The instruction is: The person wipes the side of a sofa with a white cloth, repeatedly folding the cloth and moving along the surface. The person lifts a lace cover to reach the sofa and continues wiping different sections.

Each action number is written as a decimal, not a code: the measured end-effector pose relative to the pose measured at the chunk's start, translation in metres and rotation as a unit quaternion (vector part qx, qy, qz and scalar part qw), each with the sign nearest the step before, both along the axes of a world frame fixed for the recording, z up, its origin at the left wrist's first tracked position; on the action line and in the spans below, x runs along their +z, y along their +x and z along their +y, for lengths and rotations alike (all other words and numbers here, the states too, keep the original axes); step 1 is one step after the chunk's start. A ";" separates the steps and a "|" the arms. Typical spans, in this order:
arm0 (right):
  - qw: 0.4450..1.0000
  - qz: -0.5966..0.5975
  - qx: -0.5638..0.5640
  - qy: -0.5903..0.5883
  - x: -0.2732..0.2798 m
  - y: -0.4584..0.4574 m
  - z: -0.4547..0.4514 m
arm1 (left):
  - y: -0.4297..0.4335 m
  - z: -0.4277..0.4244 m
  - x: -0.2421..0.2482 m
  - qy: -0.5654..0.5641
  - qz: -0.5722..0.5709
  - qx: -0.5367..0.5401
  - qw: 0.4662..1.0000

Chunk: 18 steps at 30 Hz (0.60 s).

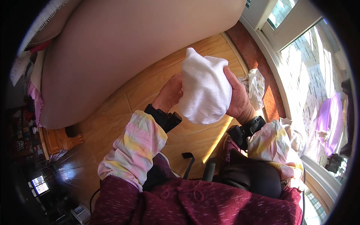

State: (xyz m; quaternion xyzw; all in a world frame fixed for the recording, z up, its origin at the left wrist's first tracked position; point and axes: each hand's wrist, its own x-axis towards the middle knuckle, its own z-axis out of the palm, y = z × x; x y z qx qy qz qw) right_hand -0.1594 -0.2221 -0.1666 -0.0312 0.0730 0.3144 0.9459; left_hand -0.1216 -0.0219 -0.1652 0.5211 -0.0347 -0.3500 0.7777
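A folded white cloth with a pointed upper corner is held up between my two hands, above the floor. My left hand grips its left side, with the fingertips hidden behind the fabric. On the other side my right hand holds the right edge, its thumb lying along the front near the top. The cloth looks bulky, and whether anything is inside it cannot be told. Black straps with small devices circle both wrists, below tie-dyed sleeve covers.
A large smooth beige padded surface spans the far side. Beneath me lies a wood-patterned floor. A crumpled pale bag or cloth rests by the reddish sill on the right. Beyond the glass is a purple round object.
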 end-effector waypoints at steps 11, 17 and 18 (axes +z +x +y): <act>0.992 -0.029 -0.038 -0.116 0.003 -0.002 0.002 | -0.010 -0.009 -0.019 -0.127 -0.024 0.019 0.991; 0.977 -0.020 -0.059 -0.206 -0.006 -0.005 -0.001 | 0.007 0.000 0.020 -0.016 -0.046 0.084 0.995; 0.975 -0.009 -0.059 -0.214 -0.009 -0.004 -0.001 | 0.010 0.001 0.023 -0.014 -0.052 0.073 0.996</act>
